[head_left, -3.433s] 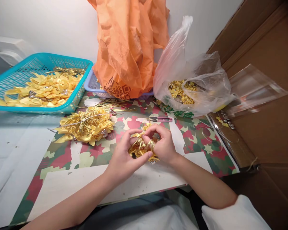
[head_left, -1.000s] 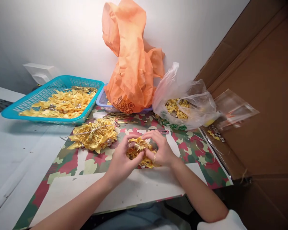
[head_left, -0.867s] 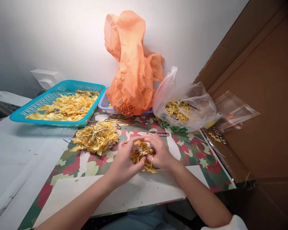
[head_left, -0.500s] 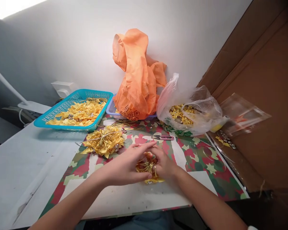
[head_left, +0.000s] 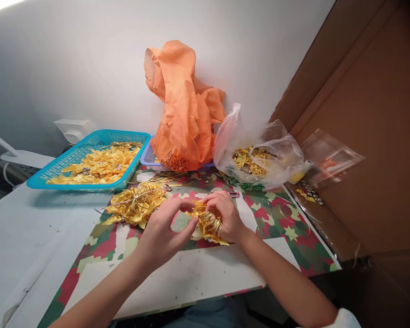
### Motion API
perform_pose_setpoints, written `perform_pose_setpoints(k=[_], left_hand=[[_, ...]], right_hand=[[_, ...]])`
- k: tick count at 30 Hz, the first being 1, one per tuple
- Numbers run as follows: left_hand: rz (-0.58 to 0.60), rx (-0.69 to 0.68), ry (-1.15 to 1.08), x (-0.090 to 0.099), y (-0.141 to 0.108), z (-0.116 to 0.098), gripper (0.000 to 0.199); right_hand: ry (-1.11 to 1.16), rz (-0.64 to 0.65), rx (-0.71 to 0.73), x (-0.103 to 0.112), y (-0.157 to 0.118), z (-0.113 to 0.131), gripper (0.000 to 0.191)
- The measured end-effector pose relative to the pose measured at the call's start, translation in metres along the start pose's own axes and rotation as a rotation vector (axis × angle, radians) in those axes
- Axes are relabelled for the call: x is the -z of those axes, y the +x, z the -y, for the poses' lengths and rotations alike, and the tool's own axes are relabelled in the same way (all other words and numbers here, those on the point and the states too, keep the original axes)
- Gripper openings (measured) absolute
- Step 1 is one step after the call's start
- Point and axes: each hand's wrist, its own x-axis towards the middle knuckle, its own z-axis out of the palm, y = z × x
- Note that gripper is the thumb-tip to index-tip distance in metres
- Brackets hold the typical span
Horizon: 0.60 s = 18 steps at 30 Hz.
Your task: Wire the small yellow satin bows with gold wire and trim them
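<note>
Brown cardboard (head_left: 362, 105) occupies the right side of the frame. Camouflage-print sheeting (head_left: 295, 234) covers the work surface across the lower centre. An orange bag (head_left: 179, 109) stands upper centre, in a lilac basket (head_left: 148, 160). A teal basket (head_left: 89, 186) at centre left contains yellow ribbon pieces with gold stems. A translucent plastic bag (head_left: 225, 143), right of centre, contains gold pieces. The left hand (head_left: 162, 232) is open, thumb and fingers curved with a gap between; contact with the work cannot be determined. The right hand (head_left: 228, 218) is closed on the held bunch (head_left: 210, 223), yellow with gold wires, at the centre of the frame. A tied bunch (head_left: 133, 207) lies just left. A pink-handled tool (head_left: 234, 194), partly hidden, lies behind the right hand.
</note>
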Motion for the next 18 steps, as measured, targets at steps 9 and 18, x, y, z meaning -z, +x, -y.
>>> perform_pose_setpoints(k=[9,18], left_hand=[[-0.104,0.038,0.007,-0.01,0.013,-0.003,0.013],[-0.093,0.111,-0.03,-0.009,0.004,0.001,0.006]], right_hand=[[-0.017,-0.059,0.008,0.006,0.001,-0.001,0.005],[0.329,-0.228,-0.325,0.003,-0.001,-0.011,0.014]])
